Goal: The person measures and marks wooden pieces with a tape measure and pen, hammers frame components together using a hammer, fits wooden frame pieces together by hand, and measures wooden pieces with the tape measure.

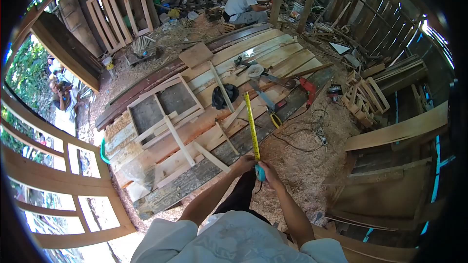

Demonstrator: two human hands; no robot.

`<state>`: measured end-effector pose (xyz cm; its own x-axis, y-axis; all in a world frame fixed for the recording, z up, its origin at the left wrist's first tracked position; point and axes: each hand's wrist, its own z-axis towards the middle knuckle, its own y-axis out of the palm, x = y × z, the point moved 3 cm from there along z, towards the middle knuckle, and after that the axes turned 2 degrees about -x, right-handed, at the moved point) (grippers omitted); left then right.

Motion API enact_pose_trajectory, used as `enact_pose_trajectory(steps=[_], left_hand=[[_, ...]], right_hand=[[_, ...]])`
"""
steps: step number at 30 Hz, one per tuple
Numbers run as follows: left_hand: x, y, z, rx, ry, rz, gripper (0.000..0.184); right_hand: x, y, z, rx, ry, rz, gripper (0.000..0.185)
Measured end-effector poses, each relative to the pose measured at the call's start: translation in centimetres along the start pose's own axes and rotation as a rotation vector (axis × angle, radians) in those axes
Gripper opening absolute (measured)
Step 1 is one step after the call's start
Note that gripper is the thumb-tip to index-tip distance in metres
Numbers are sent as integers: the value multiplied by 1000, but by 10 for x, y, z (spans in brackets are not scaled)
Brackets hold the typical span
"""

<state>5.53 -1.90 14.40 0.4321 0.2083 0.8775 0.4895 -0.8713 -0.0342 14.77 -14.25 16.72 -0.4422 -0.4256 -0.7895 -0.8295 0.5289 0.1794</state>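
Observation:
A teal tape measure [260, 173] is in front of my body, its yellow blade [252, 129] pulled out over the plank worktable. My right hand [271, 174] is wrapped around the case. Close beside it, my left hand [243, 165] is closed at the base of the blade, where it leaves the case. Past the blade's free end lie a handsaw [262, 96], yellow-handled pliers [276, 120] and a red power tool [308, 90]. Left of the blade are a black cloth-like item [224, 97], loose wood strips [211, 157] and a wooden frame [165, 104].
The plank worktable [168, 197] fills the middle. A cable [292, 141] trails over the shavings-covered floor at right. Small wooden frames [365, 95] and boards [397, 126] stand at right. A person [242, 5] sits at the back; another person [66, 95] is outside at left.

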Motion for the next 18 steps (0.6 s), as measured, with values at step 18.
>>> enact_pose_trajectory(steps=[18], left_hand=[[88, 46, 328, 40, 134, 248, 27]], right_hand=[[-161, -220, 208, 134, 58, 103, 31]])
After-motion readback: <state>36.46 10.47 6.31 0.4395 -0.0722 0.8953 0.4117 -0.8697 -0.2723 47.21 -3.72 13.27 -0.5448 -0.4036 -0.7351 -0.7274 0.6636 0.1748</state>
